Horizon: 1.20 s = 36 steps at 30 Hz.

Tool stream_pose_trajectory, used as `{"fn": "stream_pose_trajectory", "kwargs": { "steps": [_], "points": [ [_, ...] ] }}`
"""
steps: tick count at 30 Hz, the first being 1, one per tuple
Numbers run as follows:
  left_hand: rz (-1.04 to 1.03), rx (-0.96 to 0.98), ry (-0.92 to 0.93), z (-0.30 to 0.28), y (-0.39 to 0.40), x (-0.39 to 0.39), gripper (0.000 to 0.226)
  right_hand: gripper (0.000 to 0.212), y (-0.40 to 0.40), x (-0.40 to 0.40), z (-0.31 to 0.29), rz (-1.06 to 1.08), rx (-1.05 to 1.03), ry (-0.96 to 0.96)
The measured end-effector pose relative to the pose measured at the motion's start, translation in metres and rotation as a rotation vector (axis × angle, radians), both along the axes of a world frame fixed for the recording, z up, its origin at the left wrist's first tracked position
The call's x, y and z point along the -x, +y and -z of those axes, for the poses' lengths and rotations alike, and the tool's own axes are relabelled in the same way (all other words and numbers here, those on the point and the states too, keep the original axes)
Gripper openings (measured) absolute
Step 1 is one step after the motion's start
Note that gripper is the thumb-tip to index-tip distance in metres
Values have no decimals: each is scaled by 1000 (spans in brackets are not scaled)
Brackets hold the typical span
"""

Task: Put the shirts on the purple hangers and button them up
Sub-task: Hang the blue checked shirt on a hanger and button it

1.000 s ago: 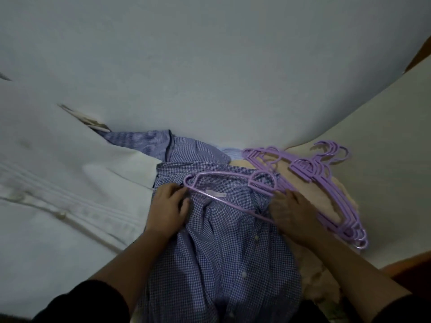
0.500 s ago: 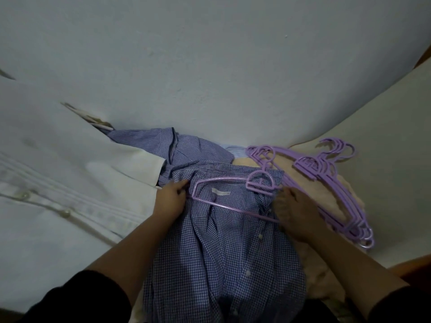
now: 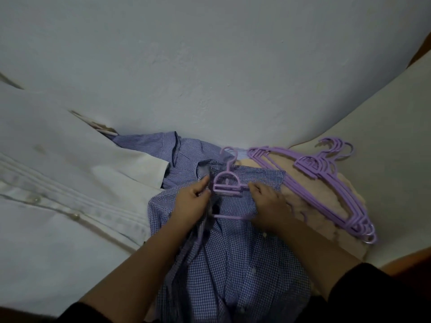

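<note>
A pale sheet (image 3: pixel 210 66) covers the bed below a cream wall (image 3: pixel 384 136). The checked shirt (image 3: pixel 233 264) lies lengthwise, collar away, hanger (image 3: pixel 226 183) hook pointing away. The left hand (image 3: pixel 191 206) pinches the collar; the right hand (image 3: pixel 268 206) grips shirt fabric.

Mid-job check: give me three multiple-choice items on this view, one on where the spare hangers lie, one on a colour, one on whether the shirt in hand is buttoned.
1. Where is the stack of spare purple plastic hangers?
A. right of the blue checked shirt
B. on the white shirt
C. in the left hand

2. What colour is the buttoned garment lying at the left?
A. red
B. white
C. black

3. What is the state of the blue checked shirt front?
A. buttoned to the collar
B. open, with the hanger bar showing
C. folded into a square

Answers:
1 A, the stack lies on the beige fabric past the right hand.
2 B, the white button-front shirt shows pale cloth with pearly buttons.
3 B, the purple plastic hanger shows between the parted fronts, where the left hand has its grip on the cloth.
</note>
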State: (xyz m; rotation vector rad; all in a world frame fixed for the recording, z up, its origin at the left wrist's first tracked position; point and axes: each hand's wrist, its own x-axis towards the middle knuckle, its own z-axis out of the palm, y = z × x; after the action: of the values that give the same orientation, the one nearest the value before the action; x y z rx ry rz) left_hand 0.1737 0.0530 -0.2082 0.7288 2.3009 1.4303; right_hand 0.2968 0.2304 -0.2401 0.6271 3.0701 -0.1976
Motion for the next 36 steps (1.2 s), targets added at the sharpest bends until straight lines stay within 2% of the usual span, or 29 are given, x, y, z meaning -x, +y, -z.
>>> {"fn": "stream_pose_trajectory", "kwargs": {
  "steps": [3,5,7,11,14,16,18,21,24,26,28,31,36],
  "points": [
    [6,204,-43,33,-16,-4,50,100,-5,7,10,4,39,-38],
    [-41,377,61,53,-22,-4,53,104,-8,13,14,33,55,-76],
    [-157,445,238,64,-22,-6,57,104,-8,15,19,67,70,-102],
    [-184,395,617,58,-8,-2,62,106,3,14,23,86,140,-107],
    [-68,324,932,47,8,9,56,106,17,7,23,109,188,-66],
    [57,305,1020,40,18,18,57,95,29,3,26,167,207,8],
    [226,339,1017,34,28,26,66,79,41,2,28,263,266,83],
    [465,533,879,32,35,37,96,52,56,3,32,318,314,102],
    [527,721,793,39,34,46,117,37,64,3,34,352,343,91],
    [539,738,788,47,32,52,122,29,67,3,35,427,315,132],
    [546,743,807,54,31,55,124,25,69,2,36,437,270,70],
    [570,757,836,56,29,56,124,38,69,4,34,419,364,16],
    [568,652,827,58,21,63,125,24,74,4,23,450,460,-19]
  ]
}}
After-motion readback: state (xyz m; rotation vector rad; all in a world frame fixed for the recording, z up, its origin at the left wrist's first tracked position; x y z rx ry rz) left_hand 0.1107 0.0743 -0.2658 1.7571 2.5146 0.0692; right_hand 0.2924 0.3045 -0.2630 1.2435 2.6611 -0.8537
